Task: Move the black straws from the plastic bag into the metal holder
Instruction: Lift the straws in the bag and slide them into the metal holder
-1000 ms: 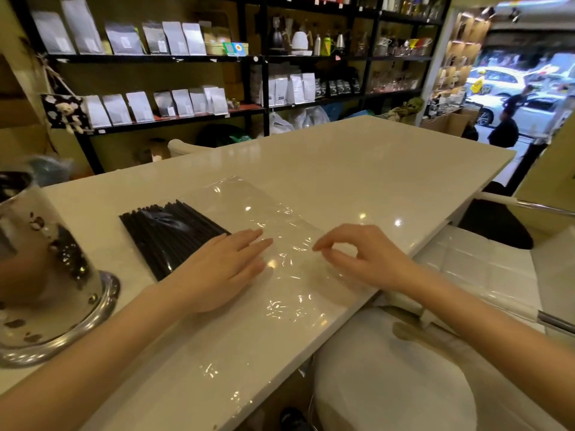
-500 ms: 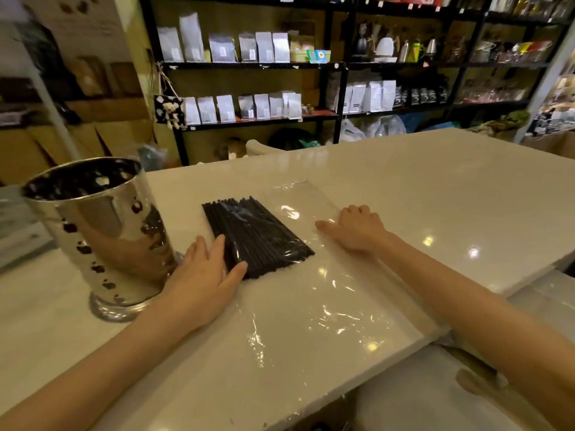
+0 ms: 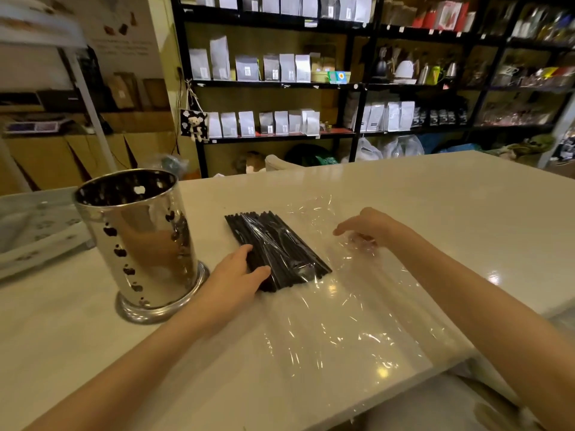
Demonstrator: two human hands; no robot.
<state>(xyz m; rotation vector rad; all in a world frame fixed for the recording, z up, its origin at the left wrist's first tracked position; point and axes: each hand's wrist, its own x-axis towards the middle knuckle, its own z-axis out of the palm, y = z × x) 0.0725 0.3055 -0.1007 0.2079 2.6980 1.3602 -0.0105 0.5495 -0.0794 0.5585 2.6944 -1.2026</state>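
Observation:
A bundle of black straws [image 3: 277,244] lies inside a long clear plastic bag [image 3: 342,321] flat on the white counter [image 3: 435,197]. My left hand [image 3: 239,272] wraps its fingers and thumb around the near left end of the bundle, through the plastic. My right hand [image 3: 364,227] pinches the bag film to the right of the straws and lifts it a little. The shiny metal holder [image 3: 140,241], a tall cylinder with cut-out holes and a flared base, stands upright left of the straws; I cannot see inside it.
A pale tray [image 3: 34,231] sits at the far left beside the holder. Black shelves [image 3: 357,85] with bags and kettles stand behind the counter. The counter's near edge runs diagonally at lower right, with a white seat [image 3: 435,405] below it.
The view swung left, so the holder now stands in full view. My left hand went from lying flat beside the straws to gripping them. My right hand rose from flat to pinching the film.

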